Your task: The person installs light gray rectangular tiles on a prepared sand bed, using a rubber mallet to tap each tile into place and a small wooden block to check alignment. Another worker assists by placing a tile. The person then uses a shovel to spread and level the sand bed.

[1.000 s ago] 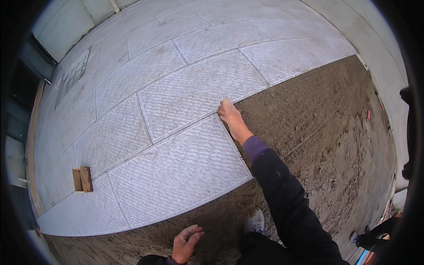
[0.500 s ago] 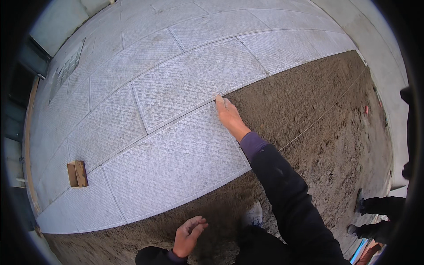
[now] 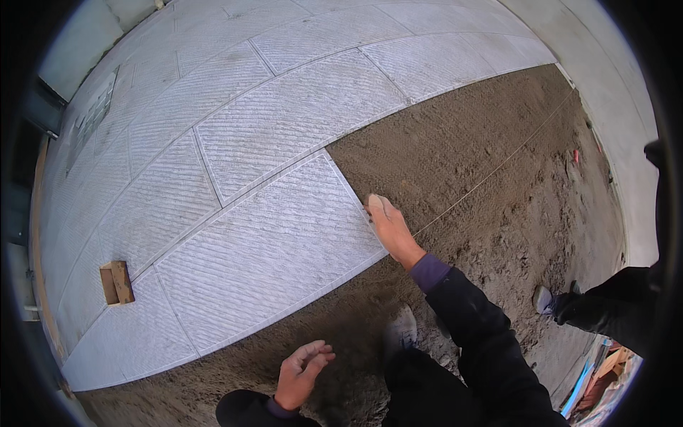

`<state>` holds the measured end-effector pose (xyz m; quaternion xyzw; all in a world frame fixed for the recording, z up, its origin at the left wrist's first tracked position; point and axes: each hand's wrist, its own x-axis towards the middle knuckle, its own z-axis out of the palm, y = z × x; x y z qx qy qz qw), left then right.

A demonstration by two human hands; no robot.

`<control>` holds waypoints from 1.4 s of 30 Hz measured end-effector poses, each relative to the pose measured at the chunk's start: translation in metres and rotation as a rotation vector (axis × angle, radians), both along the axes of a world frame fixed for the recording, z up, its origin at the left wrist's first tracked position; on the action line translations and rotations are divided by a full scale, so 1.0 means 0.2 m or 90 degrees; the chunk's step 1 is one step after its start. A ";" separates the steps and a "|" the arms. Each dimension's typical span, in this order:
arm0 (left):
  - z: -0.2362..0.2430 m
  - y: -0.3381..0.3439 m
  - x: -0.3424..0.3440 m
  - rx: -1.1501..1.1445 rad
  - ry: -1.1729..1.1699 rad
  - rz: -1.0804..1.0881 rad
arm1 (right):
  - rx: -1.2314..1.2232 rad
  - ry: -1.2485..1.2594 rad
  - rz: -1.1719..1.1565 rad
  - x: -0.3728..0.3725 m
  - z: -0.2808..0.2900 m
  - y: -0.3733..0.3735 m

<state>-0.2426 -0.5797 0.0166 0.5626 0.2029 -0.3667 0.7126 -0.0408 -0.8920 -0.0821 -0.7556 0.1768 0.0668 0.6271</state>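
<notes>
A pale grey stone slab (image 3: 274,249) with a ribbed face lies in the front row of paving, its right end bordering brown bedding mortar (image 3: 455,142). Close against that right end is my right hand (image 3: 390,226), fingers pointing forward and held close together; I cannot tell whether the fingertips touch the slab. It appears to hold nothing. My left hand (image 3: 300,373) hovers over the mortar in front of the slab, loosely curved, with a gap between thumb and fingers and nothing in it.
A taut string line (image 3: 491,179) crosses the mortar on the right. A small brown open box (image 3: 117,282) stands on the paving at left. Another person's leg (image 3: 605,309) is at the right, near a concrete wall (image 3: 612,92). My shoe (image 3: 403,329) rests on the mortar.
My right hand has moved from the slab's far right corner toward me along its right end. The other person's feet have shifted. My left hand has hardly moved, its fingers slightly more spread.
</notes>
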 end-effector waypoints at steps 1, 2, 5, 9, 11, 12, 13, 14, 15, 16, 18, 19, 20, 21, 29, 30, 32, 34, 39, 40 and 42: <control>0.00 0.00 -0.01 -0.008 -0.009 -0.010 | 0.005 -0.003 -0.003 -0.06 -0.02 -0.02; 0.01 0.00 -0.01 -0.011 -0.009 -0.016 | 0.009 -0.006 -0.013 -0.12 -0.03 -0.04; 0.02 0.00 -0.02 -0.009 -0.003 -0.032 | 0.026 0.008 0.013 -0.28 0.01 -0.11; 0.02 -0.01 -0.02 -0.010 0.007 -0.032 | 0.137 -0.013 -0.080 -0.24 0.09 -0.14; 0.00 -0.02 -0.02 0.007 -0.004 -0.044 | 0.288 -0.057 -0.071 -0.09 0.10 -0.15; -0.01 -0.02 -0.02 0.010 -0.007 -0.044 | 0.368 -0.118 -0.045 0.01 0.09 -0.15; -0.03 -0.01 -0.02 0.021 0.001 -0.048 | 0.454 -0.080 0.008 0.10 0.08 -0.16; -0.04 0.00 -0.02 0.027 0.011 -0.049 | 0.436 -0.071 -0.084 0.17 0.08 -0.20; -0.05 0.03 -0.01 0.036 0.023 -0.052 | 0.424 -0.083 -0.155 0.21 0.09 -0.26; -0.06 0.05 -0.02 0.045 0.019 -0.036 | 0.410 -0.071 -0.225 0.26 0.10 -0.30; -0.08 0.09 -0.02 0.060 0.011 -0.001 | 0.352 -0.184 -0.321 0.31 0.14 -0.34; -0.10 0.11 -0.02 0.062 -0.007 0.003 | 0.376 -0.168 -0.208 0.36 0.15 -0.31; -0.11 0.11 -0.01 0.062 -0.021 0.007 | 0.385 -0.152 -0.135 0.41 0.14 -0.24; -0.12 0.11 -0.01 0.065 -0.031 0.011 | 0.389 -0.153 -0.055 0.48 0.12 -0.15; -0.06 0.09 0.01 0.065 -0.040 0.027 | 0.235 -0.165 -0.443 0.62 0.03 -0.41; -0.05 0.09 0.01 0.062 -0.034 0.030 | 0.212 -0.187 -0.499 0.50 0.11 -0.51; -0.02 0.07 0.04 0.058 -0.006 -0.020 | 0.142 -0.198 -0.479 0.24 0.30 -0.49; 0.01 -0.01 0.09 0.043 0.028 0.036 | 0.121 -0.146 -0.353 -0.01 0.48 -0.24; 0.18 -0.15 0.43 -0.325 0.112 0.378 | -0.189 -0.583 0.366 -0.61 0.51 0.52; 0.27 -0.10 0.49 -0.218 0.080 0.464 | -0.237 -0.618 0.499 -0.67 0.46 0.55; 0.41 0.01 0.43 -0.191 -0.346 0.449 | -0.387 -0.142 0.713 -0.77 0.40 0.55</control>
